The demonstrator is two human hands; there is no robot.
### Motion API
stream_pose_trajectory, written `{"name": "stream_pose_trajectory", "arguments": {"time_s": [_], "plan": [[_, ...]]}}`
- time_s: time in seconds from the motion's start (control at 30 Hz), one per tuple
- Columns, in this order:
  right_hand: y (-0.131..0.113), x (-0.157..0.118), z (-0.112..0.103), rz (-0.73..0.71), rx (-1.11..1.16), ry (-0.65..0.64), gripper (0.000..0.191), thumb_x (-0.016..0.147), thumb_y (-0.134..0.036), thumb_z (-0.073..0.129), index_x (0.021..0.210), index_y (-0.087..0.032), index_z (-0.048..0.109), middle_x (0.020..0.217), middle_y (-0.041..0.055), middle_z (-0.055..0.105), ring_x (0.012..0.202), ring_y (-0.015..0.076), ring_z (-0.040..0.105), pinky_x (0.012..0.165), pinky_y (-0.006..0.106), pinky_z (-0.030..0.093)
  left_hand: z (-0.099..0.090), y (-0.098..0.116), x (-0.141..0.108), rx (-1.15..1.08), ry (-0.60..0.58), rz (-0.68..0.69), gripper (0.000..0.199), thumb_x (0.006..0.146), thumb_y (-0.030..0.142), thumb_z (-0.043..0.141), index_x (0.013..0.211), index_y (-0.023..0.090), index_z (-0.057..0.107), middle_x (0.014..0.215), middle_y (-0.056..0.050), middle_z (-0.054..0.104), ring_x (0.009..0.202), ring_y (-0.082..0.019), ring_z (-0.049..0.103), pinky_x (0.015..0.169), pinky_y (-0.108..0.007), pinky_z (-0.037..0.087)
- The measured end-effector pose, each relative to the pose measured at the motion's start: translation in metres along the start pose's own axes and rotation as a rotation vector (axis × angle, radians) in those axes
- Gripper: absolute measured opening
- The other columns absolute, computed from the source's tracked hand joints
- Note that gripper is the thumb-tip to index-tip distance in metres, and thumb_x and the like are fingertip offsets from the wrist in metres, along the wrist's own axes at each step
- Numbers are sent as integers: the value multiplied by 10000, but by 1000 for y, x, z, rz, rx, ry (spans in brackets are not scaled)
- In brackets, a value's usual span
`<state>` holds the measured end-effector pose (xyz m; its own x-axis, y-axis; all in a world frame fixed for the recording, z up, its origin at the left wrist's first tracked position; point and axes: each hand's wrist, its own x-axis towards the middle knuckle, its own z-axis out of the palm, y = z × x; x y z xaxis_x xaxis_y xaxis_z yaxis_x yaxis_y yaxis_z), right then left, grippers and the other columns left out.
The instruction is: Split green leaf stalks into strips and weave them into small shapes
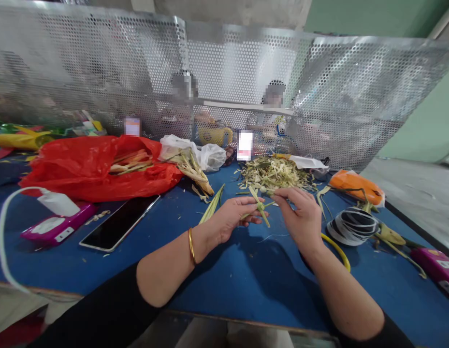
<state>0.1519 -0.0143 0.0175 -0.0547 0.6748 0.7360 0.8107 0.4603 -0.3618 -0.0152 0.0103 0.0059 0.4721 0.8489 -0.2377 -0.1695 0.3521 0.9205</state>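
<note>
My left hand point(242, 213), with a gold bangle at the wrist, pinches a small knot of woven green leaf strips point(260, 207) above the blue tabletop. Strip ends stick out of the knot in several directions. My right hand point(300, 212) is at the knot's right side, thumb and forefinger closed on the tip of one thin strip. Its other fingers are curled, and part of the strip end is hidden by them. Behind my left wrist lie a few long green leaf strips point(212, 205) on the table.
A heap of leaf shreds point(278, 174) lies beyond my hands. To the left are a red plastic bag point(97, 164) with husks, a phone point(121, 224) and a purple power strip point(59, 224). A wire coil point(352, 226) and orange bag point(356, 186) sit right. A perforated metal screen point(242, 63) stands behind.
</note>
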Motion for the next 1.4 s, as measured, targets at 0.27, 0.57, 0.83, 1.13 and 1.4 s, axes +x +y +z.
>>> {"name": "stream_pose_trajectory", "arguments": {"time_s": [0.27, 0.57, 0.83, 1.13, 1.4], "plan": [[1, 0, 2, -110, -30, -231, 173, 875, -209, 561, 863, -258, 726, 779, 8, 707, 777, 175, 627, 824, 333, 358, -3, -4, 4, 46, 5, 71, 300, 737, 293, 684, 1020, 197, 715, 830, -48, 723, 636, -106, 640, 521, -183, 323], [-2, 0, 4, 157, 98, -328, 89, 797, -213, 596, 732, -213, 655, 672, -2, 683, 645, 162, 605, 662, 278, 402, 0, -7, 4, 132, 25, 126, 232, 772, 253, 611, 967, 219, 731, 785, -23, 715, 584, -92, 611, 520, -200, 311], [-1, -1, 5, 289, 119, -340, 94, 773, -264, 591, 707, -219, 641, 637, -10, 676, 606, 154, 594, 578, 252, 391, 0, -10, 6, 145, 33, 144, 222, 754, 269, 589, 908, 234, 744, 775, -32, 720, 589, -130, 634, 513, -217, 320], [1, -1, 4, 213, 87, -353, 87, 814, -252, 583, 802, -224, 664, 693, 6, 685, 665, 175, 611, 625, 273, 409, 2, -7, 2, 194, 53, 159, 194, 732, 243, 625, 870, 184, 747, 735, -33, 707, 531, -88, 606, 479, -198, 272], [-1, 3, -2, -410, -183, -421, 155, 886, -180, 512, 988, -199, 627, 967, 70, 662, 915, 216, 577, 823, 339, 363, -7, -3, 8, -35, 109, 69, 142, 691, 241, 651, 793, 157, 705, 712, -22, 683, 559, -85, 594, 489, -188, 314]]}}
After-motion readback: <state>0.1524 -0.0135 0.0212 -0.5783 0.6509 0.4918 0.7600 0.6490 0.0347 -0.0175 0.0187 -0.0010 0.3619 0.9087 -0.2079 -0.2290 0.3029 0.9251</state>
